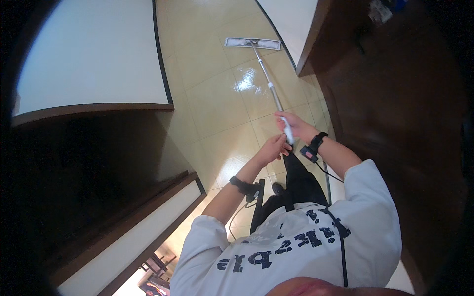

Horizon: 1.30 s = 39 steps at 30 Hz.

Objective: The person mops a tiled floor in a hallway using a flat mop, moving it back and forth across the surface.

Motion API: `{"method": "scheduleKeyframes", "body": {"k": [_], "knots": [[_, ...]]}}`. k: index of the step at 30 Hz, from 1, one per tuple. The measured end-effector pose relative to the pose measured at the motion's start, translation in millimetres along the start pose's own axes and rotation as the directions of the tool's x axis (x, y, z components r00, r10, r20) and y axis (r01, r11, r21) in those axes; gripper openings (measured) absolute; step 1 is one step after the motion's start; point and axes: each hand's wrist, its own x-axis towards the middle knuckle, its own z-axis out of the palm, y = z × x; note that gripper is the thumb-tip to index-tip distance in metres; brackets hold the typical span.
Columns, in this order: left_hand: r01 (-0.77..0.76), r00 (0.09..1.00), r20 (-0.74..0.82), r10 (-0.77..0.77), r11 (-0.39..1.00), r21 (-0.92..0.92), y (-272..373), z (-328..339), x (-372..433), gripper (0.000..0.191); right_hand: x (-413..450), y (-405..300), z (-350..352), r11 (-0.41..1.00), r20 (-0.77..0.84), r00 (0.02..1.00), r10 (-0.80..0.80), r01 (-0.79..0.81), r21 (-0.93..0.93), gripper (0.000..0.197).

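A flat mop is in both of my hands, its long silver pole [275, 95] slanting up and away across the tiled floor [211, 114]. My right hand [296, 125] wraps the white plastic grip [287, 129] from the right side. Just below it, at the grip's lower end, my left hand [274, 148] curls its fingers around the handle; part of its hold is hidden. The wide rectangular mop head [244, 43] lies flat on the floor, with its right end close to the dark baseboard [276, 31] of a white wall.
White walls [100, 55] with dark skirting border the passage. Dark doorways [111, 148] open on the left, and a dark brown surface [389, 111] fills the right. My shoe [277, 188] stands on the tiles. Cables run from the bands on my wrists. Wooden furniture [157, 264] appears at lower left.
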Motion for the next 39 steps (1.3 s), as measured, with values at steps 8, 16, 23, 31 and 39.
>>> {"method": "scheduleKeyframes", "body": {"k": [8, 16, 23, 31, 39], "knots": [[0.060, 0.998, 0.004, -0.061, 0.992, 0.107, -66, -28, -2, 0.038, -86, 59, -95, 0.956, -0.190, 0.980, 0.066, -0.116, -0.269, 0.025], [0.255, 0.965, -0.088, -0.249, 0.965, 0.068, -135, -98, 11, 0.032, -206, 181, -76, 0.855, -0.260, 0.917, 0.302, -0.381, -0.352, 0.087], [0.166, 0.912, 0.349, -0.213, 0.973, 0.161, -122, -39, 48, 0.037, -305, 219, -46, 0.902, -0.458, 0.851, 0.258, -0.382, -0.201, 0.069], [-0.299, 0.827, 0.539, -0.161, 0.686, 0.663, -241, -5, 104, 0.063, -265, 194, -29, 0.748, -0.618, 0.786, -0.031, -0.392, -0.535, 0.054], [-0.146, 0.897, 0.381, -0.224, 0.662, 0.735, -218, 36, 105, 0.045, -231, 225, -51, 0.365, -0.438, 0.815, -0.378, -0.304, -0.880, 0.057]]}}
